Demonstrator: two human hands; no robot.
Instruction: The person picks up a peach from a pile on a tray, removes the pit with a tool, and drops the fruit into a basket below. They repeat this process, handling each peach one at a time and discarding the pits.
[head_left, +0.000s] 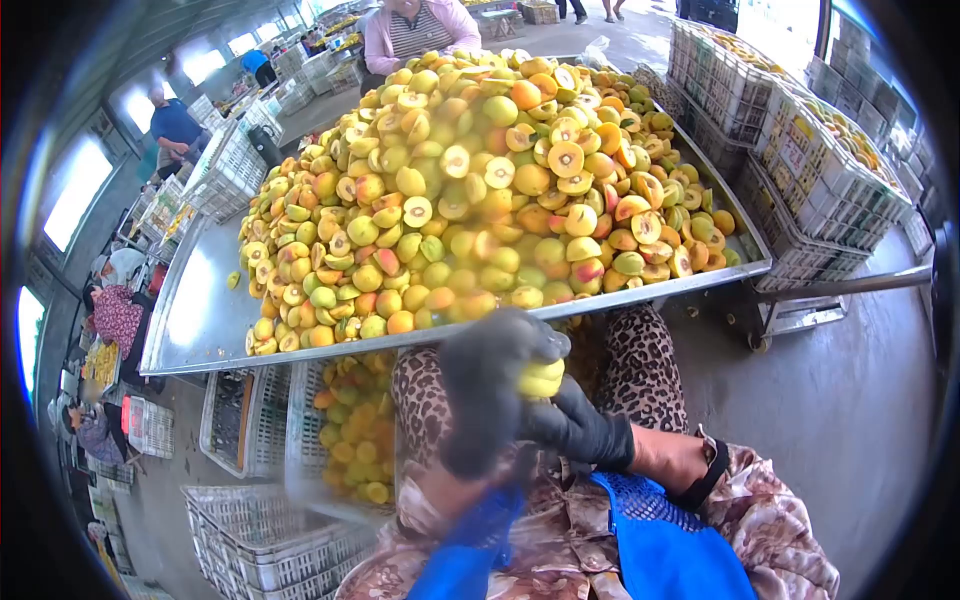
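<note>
Steel table (200, 320) ahead, heaped with halved fruit (480, 190), yellow-green and orange, pits showing in the cut faces. Closer in, over my leopard-print trousers (640, 370), both gloved hands close on one small yellow fruit (541, 378). My left hand (482, 395) curls over it, blurred, and my right hand (578, 428) pinches it from below. It looks light, round and smooth-skinned, probably soft enough to bruise and slick with juice. A gentle hold across its cheeks should suit it, not a squeeze. Down left, a white slatted plastic crate (345, 440) holds more fruit.
</note>
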